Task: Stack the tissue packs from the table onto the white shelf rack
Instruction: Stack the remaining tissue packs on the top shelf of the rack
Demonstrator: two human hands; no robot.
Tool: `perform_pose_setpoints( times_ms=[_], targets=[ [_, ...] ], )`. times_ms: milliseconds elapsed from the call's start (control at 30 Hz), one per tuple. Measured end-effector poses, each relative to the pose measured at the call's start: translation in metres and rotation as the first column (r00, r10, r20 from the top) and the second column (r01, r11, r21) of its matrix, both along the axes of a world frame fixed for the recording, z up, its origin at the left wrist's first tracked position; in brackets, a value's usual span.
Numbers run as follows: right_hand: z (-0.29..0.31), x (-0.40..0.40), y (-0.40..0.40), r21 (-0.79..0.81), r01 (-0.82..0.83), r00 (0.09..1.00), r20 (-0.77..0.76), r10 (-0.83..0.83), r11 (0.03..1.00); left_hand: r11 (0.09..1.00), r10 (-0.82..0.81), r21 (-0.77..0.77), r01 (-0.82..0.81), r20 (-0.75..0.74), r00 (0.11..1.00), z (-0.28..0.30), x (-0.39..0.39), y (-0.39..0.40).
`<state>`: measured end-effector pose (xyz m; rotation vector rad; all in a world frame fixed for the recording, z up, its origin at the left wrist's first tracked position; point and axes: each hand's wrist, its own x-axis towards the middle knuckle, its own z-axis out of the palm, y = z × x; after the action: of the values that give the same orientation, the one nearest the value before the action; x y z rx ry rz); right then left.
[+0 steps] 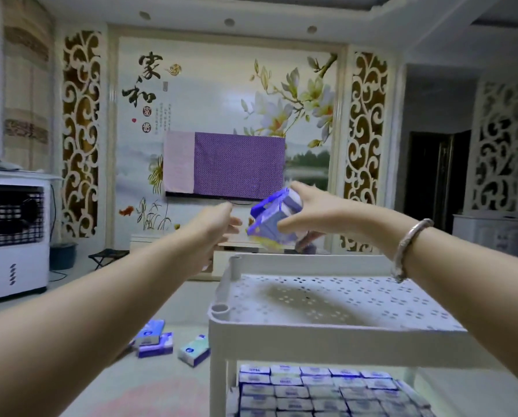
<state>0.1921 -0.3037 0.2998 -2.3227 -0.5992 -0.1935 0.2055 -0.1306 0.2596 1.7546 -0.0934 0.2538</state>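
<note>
A glossy purple-and-white tissue pack [277,219], soft and blocky, is held tilted in the air above the white shelf rack [326,299] by the curled fingers of the right hand [314,210]. The left hand [218,222] is stretched out just beside it, fingers loose, nothing held. The rack's top tray is perforated plastic; rows of packs [320,392] fill the tier below. Three loose packs [167,344] lie on the pale surface beside the rack. A covered television [224,165] hangs on a floral mural wall.

a home living room: a wall-mounted television [224,167] under a purple dust cover hangs on a painted magnolia feature wall [281,94] with calligraphy, flanked by carved scroll panels [81,130], beside a standing air cooler [12,233].
</note>
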Motion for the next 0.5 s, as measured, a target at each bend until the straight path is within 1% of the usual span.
perform_pose_setpoints(
  times_ms=[67, 100, 167, 233, 300, 367, 433, 500],
  targets=[
    [0.000, 0.003, -0.006, -0.146, -0.041, 0.989, -0.150, 0.019, 0.988, 0.996, 0.058, 0.067, -0.060, 0.022, 0.998, -0.003, 0.011, 0.004],
    [-0.002, 0.004, -0.004, -0.223, -0.046, 0.979, -0.205, -0.001, 0.974, 0.993, 0.067, 0.099, -0.069, 0.021, 0.998, -0.007, 0.015, 0.005],
    [-0.007, 0.007, 0.004, -0.347, -0.040, 0.965, -0.256, -0.054, 0.937, 0.986, 0.065, 0.154, -0.070, 0.037, 0.997, -0.015, 0.017, 0.004],
    [-0.011, 0.011, 0.014, -0.418, -0.023, 0.970, -0.230, -0.081, 0.908, 0.979, 0.035, 0.200, -0.045, 0.054, 0.998, -0.024, 0.019, 0.004],
    [-0.015, 0.014, 0.022, -0.451, 0.017, 0.984, -0.149, -0.094, 0.892, 0.960, -0.062, 0.274, 0.056, 0.013, 0.998, -0.033, 0.018, 0.002],
    [-0.021, 0.016, 0.028, -0.469, 0.053, 0.993, -0.067, -0.095, 0.882, 0.931, -0.113, 0.345, 0.119, -0.037, 0.993, -0.037, 0.012, -0.001],
    [-0.028, 0.015, 0.031, -0.456, 0.084, 0.994, -0.021, -0.105, 0.886, 0.932, -0.140, 0.327, 0.156, -0.073, 0.987, -0.040, 0.004, -0.003],
    [-0.034, 0.011, 0.031, -0.411, 0.113, 0.992, -0.012, -0.129, 0.904, 0.927, -0.164, 0.329, 0.183, -0.085, 0.983, -0.041, -0.004, -0.005]
  ],
)
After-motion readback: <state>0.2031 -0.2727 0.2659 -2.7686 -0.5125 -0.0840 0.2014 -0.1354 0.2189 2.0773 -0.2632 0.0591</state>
